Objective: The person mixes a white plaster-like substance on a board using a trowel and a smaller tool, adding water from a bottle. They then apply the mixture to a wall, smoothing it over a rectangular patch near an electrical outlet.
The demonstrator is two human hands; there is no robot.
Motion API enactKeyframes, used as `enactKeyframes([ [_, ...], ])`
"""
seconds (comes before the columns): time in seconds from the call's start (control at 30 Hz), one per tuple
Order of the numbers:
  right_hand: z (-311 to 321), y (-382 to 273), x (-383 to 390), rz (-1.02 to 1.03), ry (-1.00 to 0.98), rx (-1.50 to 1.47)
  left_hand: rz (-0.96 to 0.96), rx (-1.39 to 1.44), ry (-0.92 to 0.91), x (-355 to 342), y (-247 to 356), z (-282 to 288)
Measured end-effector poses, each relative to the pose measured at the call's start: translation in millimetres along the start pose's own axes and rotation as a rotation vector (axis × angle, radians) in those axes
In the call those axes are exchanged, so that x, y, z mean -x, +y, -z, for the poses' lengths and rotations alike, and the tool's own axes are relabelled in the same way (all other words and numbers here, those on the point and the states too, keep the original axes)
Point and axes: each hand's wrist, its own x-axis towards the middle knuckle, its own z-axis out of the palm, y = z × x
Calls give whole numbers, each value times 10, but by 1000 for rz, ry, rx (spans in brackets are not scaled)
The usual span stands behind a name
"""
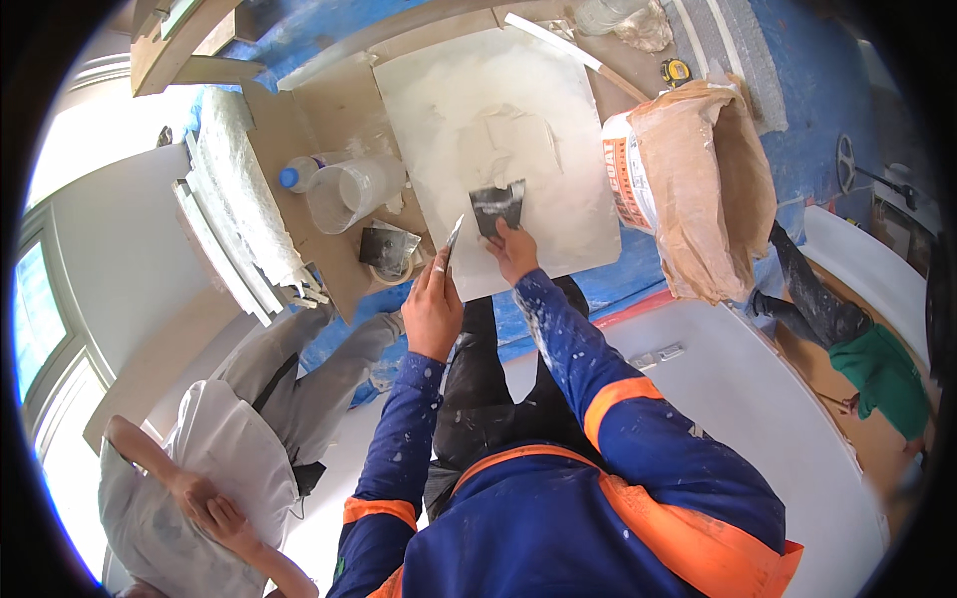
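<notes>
My right hand (514,251) grips a dark, flat-bladed scraper (495,207) by its near edge, with pale paste along its far edge. The scraper is over a large off-white board (588,224), on which wet filler (508,135) is spread around the middle. Just left of it, my left hand (433,311) is closed around a second thin scraper (455,235), seen nearly edge-on and pointing up and away. Its face is mostly turned from view. Both my sleeves carry white splashes.
Left of the board are a clear plastic bucket (359,191), a blue-capped bottle (296,175), a tape roll (392,271) and a dark square plate (384,247). A brown paper bag (698,184) and a yellow tape measure (675,72) lie right. One person (219,468) stands left, another (882,374) far right.
</notes>
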Motion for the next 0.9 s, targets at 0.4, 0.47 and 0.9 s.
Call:
enactKeyframes([
  [0.4,-1155,-1422,-64,1165,347,1518,118,90,28,548,-246,175],
  [0.47,-1197,-1482,62,1505,124,1705,113,126,34,612,-289,125],
  [0.9,-1097,-1543,139,1422,-117,2242,147,201,27,778,-291,172],
])
